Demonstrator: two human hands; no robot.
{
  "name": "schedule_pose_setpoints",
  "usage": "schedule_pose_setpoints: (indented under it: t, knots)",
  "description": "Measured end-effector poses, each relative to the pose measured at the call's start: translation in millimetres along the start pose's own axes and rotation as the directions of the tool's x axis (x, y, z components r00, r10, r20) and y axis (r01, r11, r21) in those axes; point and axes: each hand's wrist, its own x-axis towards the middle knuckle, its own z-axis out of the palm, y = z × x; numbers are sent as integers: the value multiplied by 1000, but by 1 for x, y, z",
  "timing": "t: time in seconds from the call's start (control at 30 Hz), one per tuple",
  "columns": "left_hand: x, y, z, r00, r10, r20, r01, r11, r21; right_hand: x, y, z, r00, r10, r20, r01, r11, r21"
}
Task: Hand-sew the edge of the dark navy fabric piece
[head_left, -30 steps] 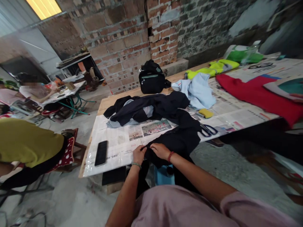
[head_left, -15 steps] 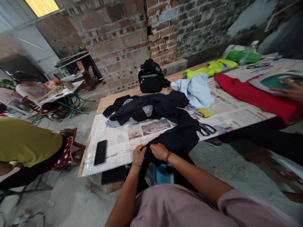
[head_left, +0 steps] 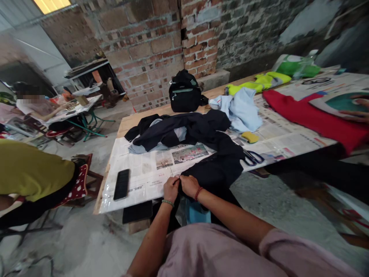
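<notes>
A dark navy garment [head_left: 213, 167] spreads over the table's front edge, and both of my hands pinch its near left corner. My left hand [head_left: 172, 188] is closed on the cloth, with a green bracelet at the wrist. Right beside it, my right hand [head_left: 190, 186] grips the same edge, a red beaded bracelet on that wrist. The fingertips of the two hands nearly meet; what lies between them is too small to make out. To the right of the garment are dark-handled scissors [head_left: 253, 157], partly covered by the cloth.
Newspaper under clear plastic covers the table [head_left: 138, 188]. On it lie a phone [head_left: 122, 184], a black backpack [head_left: 185, 94], a light blue garment [head_left: 245, 109], a yellow sponge-like piece [head_left: 250, 137] and red cloth [head_left: 311, 119] near another person's hand [head_left: 359, 109]. Someone sits at left [head_left: 34, 169].
My right hand has moved slightly left, closer to my left hand, along the garment's edge. At the far right, the other person's hand has shifted a little.
</notes>
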Motion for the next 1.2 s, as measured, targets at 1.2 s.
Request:
schedule_pose_setpoints:
  t: [1.2]
  knots:
    - [-9, 0, -3, 996, 89, 23, -90, 995, 44, 38, 16, -28, 989, -10, -150, 40, 980, 195]
